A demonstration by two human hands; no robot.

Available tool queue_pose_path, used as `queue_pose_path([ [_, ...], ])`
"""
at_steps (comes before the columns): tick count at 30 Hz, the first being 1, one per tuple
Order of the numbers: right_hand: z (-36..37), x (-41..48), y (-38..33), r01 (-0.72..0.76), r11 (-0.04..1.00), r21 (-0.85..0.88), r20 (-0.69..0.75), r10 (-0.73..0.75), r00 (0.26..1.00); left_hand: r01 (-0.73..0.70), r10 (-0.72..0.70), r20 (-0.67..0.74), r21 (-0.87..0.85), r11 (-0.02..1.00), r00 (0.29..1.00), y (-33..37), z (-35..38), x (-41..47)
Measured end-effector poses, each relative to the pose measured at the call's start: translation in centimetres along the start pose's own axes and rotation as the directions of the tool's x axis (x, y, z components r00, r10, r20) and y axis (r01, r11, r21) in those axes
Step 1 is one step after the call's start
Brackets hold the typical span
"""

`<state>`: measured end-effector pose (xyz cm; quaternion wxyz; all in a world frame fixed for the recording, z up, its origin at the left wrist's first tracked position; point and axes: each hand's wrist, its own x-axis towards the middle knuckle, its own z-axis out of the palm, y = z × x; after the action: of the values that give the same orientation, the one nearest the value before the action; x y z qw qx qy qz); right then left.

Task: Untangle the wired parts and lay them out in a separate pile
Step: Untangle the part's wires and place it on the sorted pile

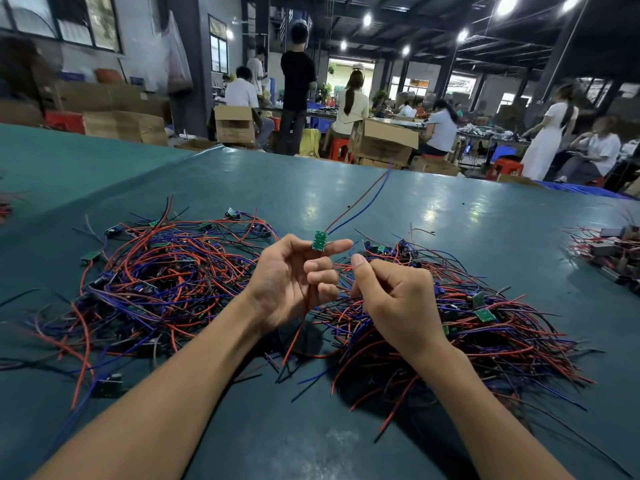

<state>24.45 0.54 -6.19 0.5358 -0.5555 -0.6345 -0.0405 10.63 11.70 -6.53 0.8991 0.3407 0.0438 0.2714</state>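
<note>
Leads [369,204] ran up and away from the green board [319,241] pinched by fingers of my left hand [291,282] above the surface [450,209], right hand [391,292] curled just beside it, whether gripping a wire I couldn't tell.

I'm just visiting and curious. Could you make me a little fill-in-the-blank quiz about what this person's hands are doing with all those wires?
1. The left hand pinches a small ____ circuit board.
2. A red wire and a blue wire stretch from that ____ away over the table.
3. Near the person lie ____ big tangles: the left heap and the right heap.

Missing words: green; board; two.
</note>
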Motion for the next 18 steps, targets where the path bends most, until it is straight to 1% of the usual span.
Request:
queue_pose_path([
  [2, 0.02, 0.02, -0.03, 0.001, 1.000, -0.004, -0.005, -0.001, 1.000, 0.003, -0.004, 0.006, 0.064, 0.998, 1.000, -0.04, 0.11, -0.02],
  [3, 0.04, 0.02, -0.01, -0.001, 1.000, -0.006, -0.008, 0.001, 1.000, -0.011, 0.011, 0.002, 0.131, 0.991, 1.000, -0.13, 0.10, -0.03],
  [5, 0.11, 0.00, 0.07, 0.000, 1.000, -0.008, 0.002, 0.000, 1.000, -0.076, 0.085, -0.014, 0.307, 0.949, 0.996, -0.42, -0.03, 0.00],
  [6, 0.15, -0.02, 0.13, 0.001, 1.000, -0.011, 0.009, -0.001, 1.000, -0.112, 0.127, -0.017, 0.363, 0.925, 0.992, -0.57, -0.10, 0.01],
  [9, 0.22, 0.01, 0.30, -0.009, 1.000, -0.029, 0.020, 0.010, 1.000, -0.173, 0.187, 0.002, 0.388, 0.905, 0.982, -0.73, -0.34, -0.06],
  [13, 0.28, -0.02, 0.47, -0.004, 1.000, -0.026, 0.023, 0.005, 1.000, -0.178, 0.172, 0.052, 0.415, 0.892, 0.984, -0.43, -0.51, -0.20],
  [18, 0.28, -0.19, 0.50, 0.049, 0.998, -0.038, 0.077, -0.046, 0.996, -0.197, 0.204, 0.036, 0.465, 0.863, 0.978, -0.40, -0.27, -0.30],
])
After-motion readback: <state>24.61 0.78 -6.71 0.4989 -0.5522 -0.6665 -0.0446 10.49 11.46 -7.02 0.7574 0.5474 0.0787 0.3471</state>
